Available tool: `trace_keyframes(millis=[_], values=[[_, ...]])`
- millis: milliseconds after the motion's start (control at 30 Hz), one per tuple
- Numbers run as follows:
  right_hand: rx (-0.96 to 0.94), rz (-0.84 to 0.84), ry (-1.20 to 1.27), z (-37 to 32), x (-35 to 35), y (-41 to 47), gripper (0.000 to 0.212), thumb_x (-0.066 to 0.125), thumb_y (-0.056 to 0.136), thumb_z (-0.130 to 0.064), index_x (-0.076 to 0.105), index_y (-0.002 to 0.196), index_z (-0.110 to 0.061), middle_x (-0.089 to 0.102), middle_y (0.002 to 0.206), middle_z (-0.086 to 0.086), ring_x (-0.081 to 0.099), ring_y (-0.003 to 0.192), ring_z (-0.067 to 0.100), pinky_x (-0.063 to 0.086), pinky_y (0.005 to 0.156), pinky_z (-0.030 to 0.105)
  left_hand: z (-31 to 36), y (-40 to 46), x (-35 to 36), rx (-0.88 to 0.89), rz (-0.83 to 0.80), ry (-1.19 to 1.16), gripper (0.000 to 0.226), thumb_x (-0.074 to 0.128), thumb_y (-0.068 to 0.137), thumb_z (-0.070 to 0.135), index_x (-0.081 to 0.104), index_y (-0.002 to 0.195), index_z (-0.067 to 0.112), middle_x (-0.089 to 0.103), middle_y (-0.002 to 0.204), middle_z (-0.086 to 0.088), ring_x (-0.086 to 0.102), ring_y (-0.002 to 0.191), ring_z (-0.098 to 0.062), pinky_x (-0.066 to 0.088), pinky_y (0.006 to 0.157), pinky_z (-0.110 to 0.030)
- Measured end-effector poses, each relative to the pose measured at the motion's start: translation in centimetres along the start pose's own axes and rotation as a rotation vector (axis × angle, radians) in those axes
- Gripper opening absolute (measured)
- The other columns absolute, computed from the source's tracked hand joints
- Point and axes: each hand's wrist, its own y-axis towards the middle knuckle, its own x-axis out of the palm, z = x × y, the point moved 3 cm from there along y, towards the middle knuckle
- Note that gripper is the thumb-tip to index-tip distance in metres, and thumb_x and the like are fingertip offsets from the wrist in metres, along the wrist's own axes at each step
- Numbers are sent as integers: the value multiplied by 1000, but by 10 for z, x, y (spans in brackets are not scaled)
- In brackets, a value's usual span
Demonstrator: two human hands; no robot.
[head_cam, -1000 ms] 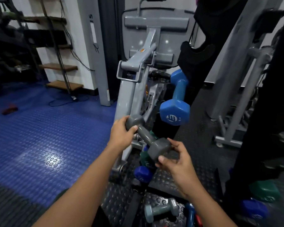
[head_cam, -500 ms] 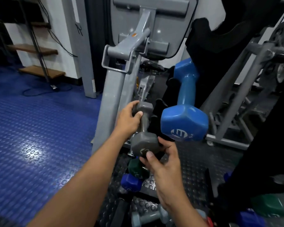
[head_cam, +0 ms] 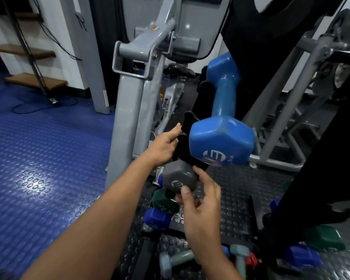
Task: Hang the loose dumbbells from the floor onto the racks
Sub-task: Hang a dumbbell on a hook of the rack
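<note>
Grey rubber, hex-ended: the small grey hexagonal dumbbell sits at the centre of the frame, its near end facing me with a white logo on it. My right hand comes up from the lower middle and cups that end from below and the right, thumb laid on the face, fingers curled round its far side. The far end is hidden. My left hand reaches just above it, fingers curled about a black bracket of the black dumbbell rack; I cannot tell if it also touches the handle. Directly right of the left hand, a large glossy blue dumbbell hangs slanted on the rack. Lower down, green and blue dumbbells lie on the black studded floor mat.
</note>
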Motion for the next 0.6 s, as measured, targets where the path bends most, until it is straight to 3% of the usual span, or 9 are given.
trace_keyframes(millis=[100, 167, 333, 467, 600], values=[[-253, -68, -488, -6, -7, 0, 50, 58, 104, -22, 51, 139, -57, 32, 137, -19, 52, 118, -5, 48, 99, 16, -1, -2, -2, 36, 20, 26, 49, 51, 104, -5, 49, 151, 6, 46, 159, -14, 42, 147, -30, 37, 121, -49], [-309, -104, -595, -12, -10, 2, 51, 56, 104, -23, 50, 143, -56, 31, 135, -20, 46, 117, -11, 42, 94, 6, -1, -3, -3, 75, 12, 53, 48, 52, 103, -4, 50, 150, 7, 48, 157, -16, 45, 144, -32, 39, 119, -50], [-303, -139, -649, -16, -18, 8, 47, 59, 103, -29, 51, 144, -51, 36, 130, -20, 53, 108, -1, 54, 92, 25, -4, 6, -9, 105, -8, 190, 34, 52, 104, 1, 61, 136, 1, 55, 146, -27, 50, 137, -40, 44, 112, -50], [-253, -189, -577, -18, -22, 15, 51, 61, 102, -21, 53, 143, -51, 38, 129, -17, 55, 111, 2, 54, 99, 31, 2, 9, -21, 96, -86, 306, 40, 50, 107, 14, 56, 146, 13, 55, 150, -16, 49, 140, -33, 41, 117, -50], [-180, -221, -501, -23, -30, 19, 56, 65, 100, -19, 51, 148, -45, 41, 135, -10, 54, 119, 5, 50, 107, 31, 17, -6, -35, 22, -46, 344, 38, 46, 110, 26, 58, 145, 26, 65, 128, -3, 62, 118, -25, 49, 101, -34]])
